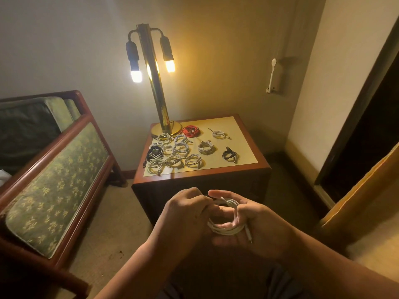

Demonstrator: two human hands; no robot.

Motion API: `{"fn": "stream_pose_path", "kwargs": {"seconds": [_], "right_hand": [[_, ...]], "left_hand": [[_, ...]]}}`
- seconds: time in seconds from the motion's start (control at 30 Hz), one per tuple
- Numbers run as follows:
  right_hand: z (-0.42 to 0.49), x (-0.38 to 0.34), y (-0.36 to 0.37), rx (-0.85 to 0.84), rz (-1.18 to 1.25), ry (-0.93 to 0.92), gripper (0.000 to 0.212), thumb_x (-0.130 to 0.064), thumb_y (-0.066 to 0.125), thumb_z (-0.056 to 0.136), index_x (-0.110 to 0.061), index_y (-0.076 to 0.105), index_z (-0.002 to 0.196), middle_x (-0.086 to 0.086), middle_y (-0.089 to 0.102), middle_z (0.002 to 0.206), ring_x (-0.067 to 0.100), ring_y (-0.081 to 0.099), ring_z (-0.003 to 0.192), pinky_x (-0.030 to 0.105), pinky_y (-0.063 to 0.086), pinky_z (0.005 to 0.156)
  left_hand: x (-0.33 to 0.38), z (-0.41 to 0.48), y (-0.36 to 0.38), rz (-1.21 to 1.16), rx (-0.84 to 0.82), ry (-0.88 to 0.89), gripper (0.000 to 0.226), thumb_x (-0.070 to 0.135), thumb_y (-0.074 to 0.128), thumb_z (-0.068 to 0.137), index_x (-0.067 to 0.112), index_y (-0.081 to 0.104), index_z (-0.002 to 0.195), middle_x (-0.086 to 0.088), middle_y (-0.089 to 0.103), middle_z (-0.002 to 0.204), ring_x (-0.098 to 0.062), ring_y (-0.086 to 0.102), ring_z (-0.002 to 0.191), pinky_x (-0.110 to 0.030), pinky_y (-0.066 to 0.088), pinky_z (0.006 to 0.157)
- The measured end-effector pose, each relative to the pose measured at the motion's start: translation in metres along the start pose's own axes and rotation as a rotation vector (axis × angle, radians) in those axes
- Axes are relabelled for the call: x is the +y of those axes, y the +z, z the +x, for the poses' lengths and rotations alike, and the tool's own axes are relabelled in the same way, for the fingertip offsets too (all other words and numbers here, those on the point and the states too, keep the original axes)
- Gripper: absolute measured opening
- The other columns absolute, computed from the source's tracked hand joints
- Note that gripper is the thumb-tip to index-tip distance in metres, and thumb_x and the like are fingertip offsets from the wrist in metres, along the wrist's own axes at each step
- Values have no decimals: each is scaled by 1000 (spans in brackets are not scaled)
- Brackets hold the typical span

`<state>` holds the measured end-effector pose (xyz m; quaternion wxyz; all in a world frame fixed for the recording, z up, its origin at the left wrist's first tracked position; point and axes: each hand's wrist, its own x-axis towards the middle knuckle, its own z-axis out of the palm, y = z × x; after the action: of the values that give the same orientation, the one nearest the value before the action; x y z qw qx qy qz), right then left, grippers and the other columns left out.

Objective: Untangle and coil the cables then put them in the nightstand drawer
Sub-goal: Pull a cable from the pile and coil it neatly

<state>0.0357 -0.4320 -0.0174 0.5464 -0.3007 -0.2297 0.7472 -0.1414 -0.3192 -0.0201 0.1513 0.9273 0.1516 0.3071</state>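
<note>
White cable (pixel 226 230), one, wound into a coil and held in the air in front of the bench (pixel 241 147), clear of its top. Right hand (pixel 259 225): grip closed, with the fingers curled through the coil and the loops passing round them. Left hand (pixel 185 210): grip closed, with the fingertips pinching a strand of the same cable at the top of the coil. One plug end hangs free beside the right palm.

Counted on the bench:
- One red coil (pixel 191 130), just beside the lamp base.
- Two black coils (pixel 230 155), one at the left edge and one well apart on the right.
- White coils (pixel 207 147) — two lie apart toward the middle and back. The rest are packed at the left, touching and overlapping. There are some seven or eight in that cluster, and the exact figure cannot be confirmed.
- One brass lamp (pixel 159 100) at the back left corner, with two bulbs, both lit.

Beside the bench on the left is one upholstered seat (pixel 56 182) with a green patterned cushion and a wooden frame, cut off by the picture's edge.

Hard to make out — the bench front lies in deep shadow, partly behind the hands, and no drawer line can be told. A small white fitting (pixel 272 74) on the right wall cannot be identified. Both forearms are cut off at the lower edge
</note>
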Motion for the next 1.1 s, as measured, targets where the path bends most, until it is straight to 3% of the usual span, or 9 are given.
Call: {"fn": "stream_pose_path", "kwargs": {"seconds": [0.17,0.27,0.33,0.43,0.53,0.7,0.8,0.97,1.1], "right_hand": [[0,-1,-10,-4,-35,69,59,4,48,73,-11,59,129,35,58,125,45,64,101,45,56,81],[1,2,-11,31,-55,95,56,-1,58,76,-13,53,130,31,62,121,39,66,97,40,55,78],[-1,2,-10,29,-62,94,42,-14,65,88,-14,54,128,27,63,118,34,67,94,36,57,75],[-3,0,-13,11,-51,97,36,-31,54,101,-12,58,132,26,63,119,30,69,88,34,60,72],[-4,-3,-13,-42,-57,74,38,-29,52,101,-8,59,131,24,66,115,26,70,84,32,60,73],[-2,-5,-14,-114,22,60,33,-27,63,95,-9,62,122,26,63,117,34,63,95,38,56,82],[-2,-4,-13,-125,113,60,29,-19,55,95,-5,58,121,27,62,112,33,69,86,38,60,75],[-2,-6,-16,-129,27,-14,36,-22,65,82,-9,66,116,17,67,108,26,64,96,41,48,88],[-2,-10,-14,-215,76,-46,36,-14,56,83,-6,57,118,19,60,107,25,61,87,35,50,76]], "left_hand": [[5,3,-11,-313,-16,-363,10,21,80,82,25,81,91,16,76,84,-1,74,80,-27,63,72],[4,3,-10,-278,-49,-290,13,31,77,81,23,81,90,13,74,84,-4,73,80,-25,62,69],[4,3,-8,-222,-57,-236,13,31,77,82,22,81,91,14,72,85,-2,72,80,-19,60,66],[8,4,-7,-215,-59,-301,6,27,79,83,25,78,89,14,72,84,-2,71,78,-22,61,66],[11,5,-8,-247,-62,-364,14,25,81,82,35,71,83,16,72,83,-2,72,76,-24,61,65],[14,5,-12,-268,-32,-391,18,25,80,81,40,69,80,18,72,81,-1,72,80,-21,60,68],[13,5,-13,-251,-29,-372,21,22,81,82,39,70,80,19,72,81,-2,72,81,-25,61,69],[15,6,-16,-232,16,-313,14,19,82,81,30,74,82,19,70,79,-6,71,79,-23,59,65],[20,7,-20,-258,73,-281,7,31,72,83,24,71,85,15,69,77,-5,72,68,-20,57,56]]}}
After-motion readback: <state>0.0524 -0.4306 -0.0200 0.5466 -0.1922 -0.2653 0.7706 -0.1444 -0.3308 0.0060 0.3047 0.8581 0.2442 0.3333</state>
